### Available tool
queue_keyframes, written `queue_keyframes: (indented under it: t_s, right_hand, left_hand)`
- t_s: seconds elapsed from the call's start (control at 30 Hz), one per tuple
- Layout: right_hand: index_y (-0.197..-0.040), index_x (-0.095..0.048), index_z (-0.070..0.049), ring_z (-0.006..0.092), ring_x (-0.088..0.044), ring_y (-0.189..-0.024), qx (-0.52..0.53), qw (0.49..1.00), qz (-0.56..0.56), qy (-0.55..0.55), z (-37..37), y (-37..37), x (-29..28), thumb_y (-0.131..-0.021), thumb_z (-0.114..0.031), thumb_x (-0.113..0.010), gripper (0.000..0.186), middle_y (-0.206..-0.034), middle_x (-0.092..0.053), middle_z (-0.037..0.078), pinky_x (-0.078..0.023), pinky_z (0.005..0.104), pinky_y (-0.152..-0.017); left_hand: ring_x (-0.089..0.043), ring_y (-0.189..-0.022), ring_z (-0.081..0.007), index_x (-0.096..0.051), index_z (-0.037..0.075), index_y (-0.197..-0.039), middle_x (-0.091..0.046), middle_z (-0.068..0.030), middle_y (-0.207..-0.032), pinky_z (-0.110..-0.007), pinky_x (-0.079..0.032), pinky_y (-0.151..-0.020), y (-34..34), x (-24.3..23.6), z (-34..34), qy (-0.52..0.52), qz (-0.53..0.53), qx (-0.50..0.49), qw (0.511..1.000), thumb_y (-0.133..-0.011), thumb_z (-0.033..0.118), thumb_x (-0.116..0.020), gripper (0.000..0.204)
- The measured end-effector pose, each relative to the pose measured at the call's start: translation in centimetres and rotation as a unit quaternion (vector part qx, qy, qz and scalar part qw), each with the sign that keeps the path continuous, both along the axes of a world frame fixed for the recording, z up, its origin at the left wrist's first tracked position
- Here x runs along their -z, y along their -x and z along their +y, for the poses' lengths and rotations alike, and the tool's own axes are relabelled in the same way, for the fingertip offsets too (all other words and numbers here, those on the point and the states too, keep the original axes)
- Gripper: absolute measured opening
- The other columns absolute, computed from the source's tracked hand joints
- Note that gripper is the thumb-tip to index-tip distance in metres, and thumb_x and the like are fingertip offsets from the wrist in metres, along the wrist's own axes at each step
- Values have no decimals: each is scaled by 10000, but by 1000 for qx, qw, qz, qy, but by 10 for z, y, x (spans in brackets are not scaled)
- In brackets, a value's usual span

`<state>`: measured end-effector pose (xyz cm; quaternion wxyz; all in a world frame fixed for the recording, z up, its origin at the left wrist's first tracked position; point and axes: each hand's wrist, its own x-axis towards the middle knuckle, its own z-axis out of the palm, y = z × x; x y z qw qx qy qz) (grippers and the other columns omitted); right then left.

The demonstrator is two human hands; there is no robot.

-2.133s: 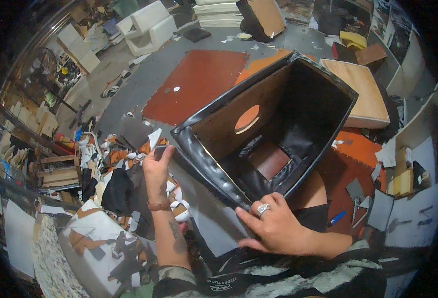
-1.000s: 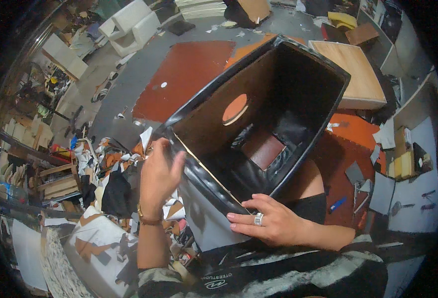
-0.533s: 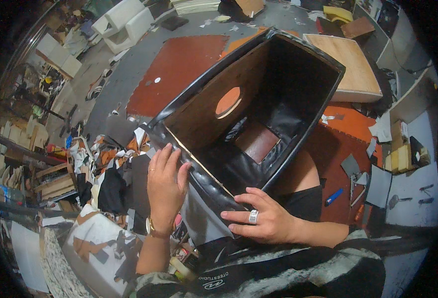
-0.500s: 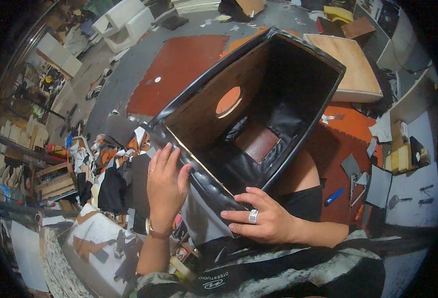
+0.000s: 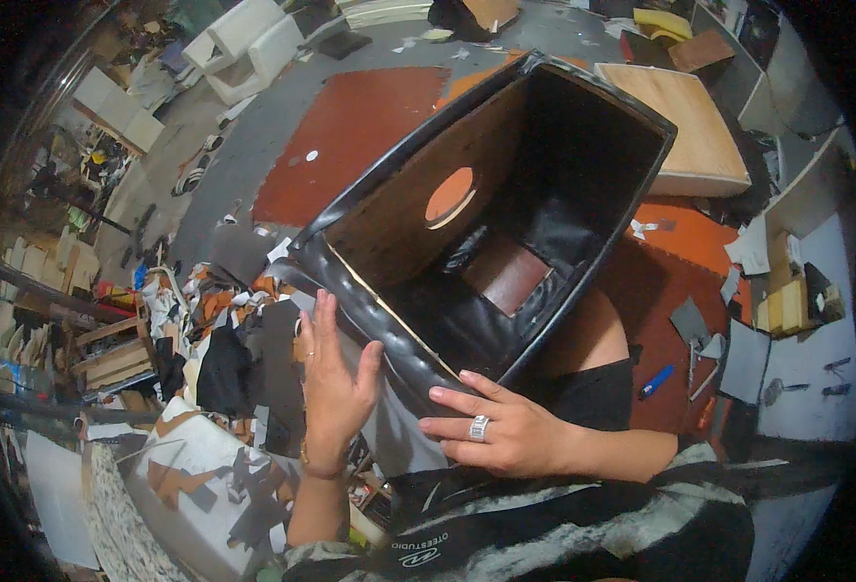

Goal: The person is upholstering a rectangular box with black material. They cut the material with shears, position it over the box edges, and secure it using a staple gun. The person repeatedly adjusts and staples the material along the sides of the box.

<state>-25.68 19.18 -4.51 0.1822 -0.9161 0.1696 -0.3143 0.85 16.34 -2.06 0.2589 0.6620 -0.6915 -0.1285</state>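
Workshop floor in grey [image 5: 239,145], partly covered by a rectangular red-brown mat [image 5: 350,136] and, at right, a bright orange mat [image 5: 690,233]. Beyond lie white, blocky padded pieces [image 5: 243,53] at upper left and a shallow pale wooden box [image 5: 680,136] at upper right. Centre: a deep, open box covered in glossy black leather-like material [image 5: 491,364], tilted in front of the person, its open side turned toward the camera. Its left inner wall is bare brown panel pierced by an oval opening; a reddish-brown rectangle shows deeper inside. Along the near-left rim the black covering forms a puckered, padded roll, below which hangs a smooth grey sheet [image 5: 389,436].

Left hand [image 5: 338,393]: held wide, fingers extended upward and thumb apart, just beside the padded roll; whether it touches cannot be told. Right hand [image 5: 505,432]: fingers spread over the box's near corner, a broad silver-coloured ring on one; whether the hidden thumb pinches the covering cannot be told.

At left, a jumbled heap of white, orange and dark scraps [image 5: 219,310] lies near a white slab [image 5: 193,436] strewn with brown and grey offcuts. At right, a blue pen-shaped object [image 5: 656,381] rests on the red-brown surface.
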Motion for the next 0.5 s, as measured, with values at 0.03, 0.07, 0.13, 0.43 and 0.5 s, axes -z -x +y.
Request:
queue_keyframes:
  t_s: [0.03,0.07,0.13,0.43,0.5]
  right_hand:
    - [-966,-680,-142,324,-483,-1504,-6,1000,5,2,-2,1,0,-913,-218,-696,95,-1458,-651,24,-342,604,-1258]
    - [-974,-686,-141,325,-487,-1501,-9,1000,11,6,-3,3,0,-916,-217,-695,97,-1460,-650,26,-346,602,-1256]
    - [-999,-702,-140,324,-504,-1487,1,1000,3,8,-2,5,3,-918,-215,-694,110,-1471,-648,33,-355,598,-1250]
    - [-1081,-746,-134,324,-551,-1447,18,1000,-7,3,0,12,6,-922,-200,-685,183,-1476,-663,49,-391,581,-1224]
    - [-1100,-752,-129,330,-554,-1441,14,1000,-4,4,-3,13,4,-916,-195,-690,205,-1473,-666,48,-400,579,-1217]
  left_hand:
    - [-187,-1628,-471,-382,57,-1649,-273,-194,-1762,-523,-199,-1313,0,1,1,7,36,-6,999,-1067,378,-628,709]
    - [-185,-1628,-471,-386,60,-1647,-274,-193,-1762,-524,-199,-1313,-2,3,1,10,9,-3,1000,-1071,382,-622,700]
    - [-181,-1630,-470,-395,65,-1642,-275,-191,-1762,-524,-199,-1312,-7,9,2,15,-45,4,999,-1080,388,-610,683]
    - [-180,-1622,-489,-387,45,-1644,-339,-188,-1734,-540,-191,-1310,-9,14,-3,28,15,31,999,-1093,383,-590,678]
    - [-204,-1617,-487,-393,42,-1639,-346,-192,-1729,-536,-190,-1311,-12,16,-10,28,42,27,998,-1102,375,-569,656]
